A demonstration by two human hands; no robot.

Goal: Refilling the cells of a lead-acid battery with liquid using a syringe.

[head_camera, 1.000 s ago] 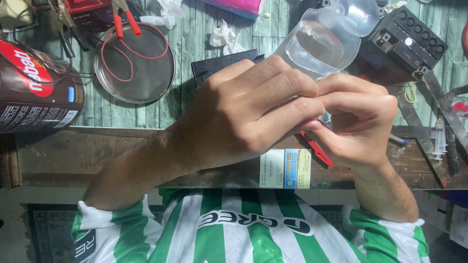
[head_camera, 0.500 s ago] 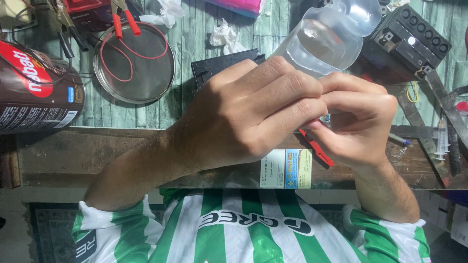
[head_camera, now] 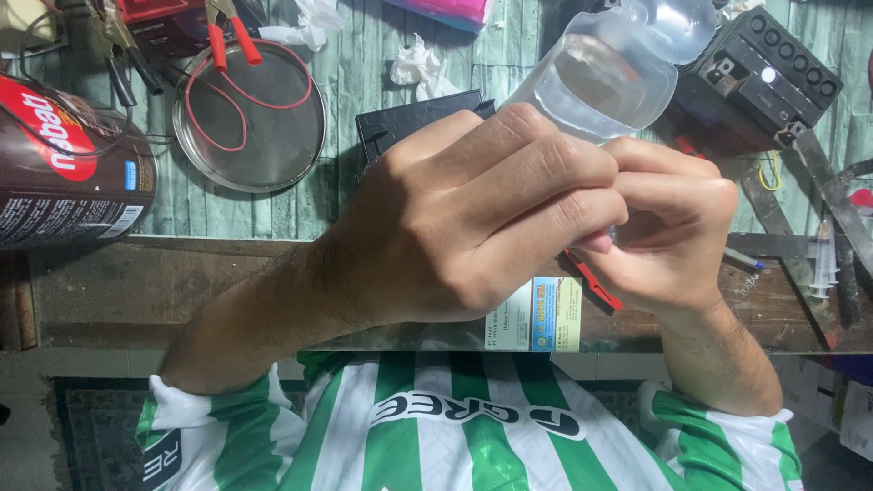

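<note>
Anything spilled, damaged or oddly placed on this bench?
No spill or damage shows. The bench is cluttered: crumpled tissues, loose red clip leads in a round metal dish. The left hand and right hand hold a clear liquid-filled bottle tilted over it.

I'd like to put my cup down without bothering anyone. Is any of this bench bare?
One bare strip: the brown wooden ledge below the round glass dish, right of the dark can. A smaller green patch lies between dish and crumpled tissue. The right is crowded: black battery, syringe, metal tools. Both hands, left and right, fill the middle.
</note>
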